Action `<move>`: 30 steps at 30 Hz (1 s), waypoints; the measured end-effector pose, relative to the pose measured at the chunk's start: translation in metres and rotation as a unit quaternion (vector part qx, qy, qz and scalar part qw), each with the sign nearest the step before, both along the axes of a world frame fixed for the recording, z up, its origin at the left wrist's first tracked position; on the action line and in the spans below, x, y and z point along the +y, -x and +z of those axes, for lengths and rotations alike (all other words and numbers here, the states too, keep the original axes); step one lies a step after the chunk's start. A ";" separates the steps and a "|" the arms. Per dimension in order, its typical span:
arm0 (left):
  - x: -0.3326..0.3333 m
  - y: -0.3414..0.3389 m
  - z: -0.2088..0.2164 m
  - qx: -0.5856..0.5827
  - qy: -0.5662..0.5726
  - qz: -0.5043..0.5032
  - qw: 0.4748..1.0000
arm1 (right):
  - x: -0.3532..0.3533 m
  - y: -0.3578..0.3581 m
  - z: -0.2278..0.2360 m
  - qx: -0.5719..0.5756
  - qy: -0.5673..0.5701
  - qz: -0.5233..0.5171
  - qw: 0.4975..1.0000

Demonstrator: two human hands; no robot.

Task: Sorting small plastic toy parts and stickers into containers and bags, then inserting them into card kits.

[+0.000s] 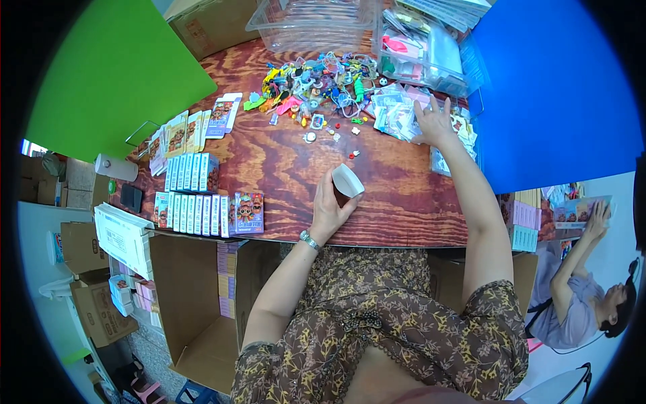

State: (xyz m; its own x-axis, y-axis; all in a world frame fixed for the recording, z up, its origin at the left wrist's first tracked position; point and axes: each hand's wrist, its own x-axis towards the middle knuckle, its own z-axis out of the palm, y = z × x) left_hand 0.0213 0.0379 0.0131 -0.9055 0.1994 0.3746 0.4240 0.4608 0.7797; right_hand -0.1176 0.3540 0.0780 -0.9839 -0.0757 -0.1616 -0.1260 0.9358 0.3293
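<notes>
My left hand is wrapped round a small open carton, whose white inside faces up, near the table's front edge. My right hand is stretched out to the far right, fingers spread. It is over the right side of a heap of small clear packets; whether it touches them I cannot tell. Left of the packets lies a heap of colourful little trinkets. A few loose tiny charms lie in front of that heap.
Filled small boxes stand in rows at the left, with flat cartons behind. Clear plastic bins stand at the back. A green panel and a blue panel flank the table. A co-worker sits at right.
</notes>
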 end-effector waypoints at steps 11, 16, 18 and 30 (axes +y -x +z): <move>-0.005 -0.003 -0.001 -0.017 -0.004 -0.011 1.000 | 0.019 -0.001 0.016 0.080 0.152 -0.032 0.985; -0.005 0.003 0.005 -0.011 -0.005 0.025 1.000 | 0.043 0.005 0.003 0.086 0.369 -0.009 0.925; -0.003 0.006 0.009 0.001 -0.003 0.028 1.000 | 0.041 0.004 0.013 0.082 0.311 0.003 0.947; 0.001 0.007 0.004 0.040 0.027 0.092 0.995 | -0.103 -0.108 0.062 0.141 0.626 0.126 0.757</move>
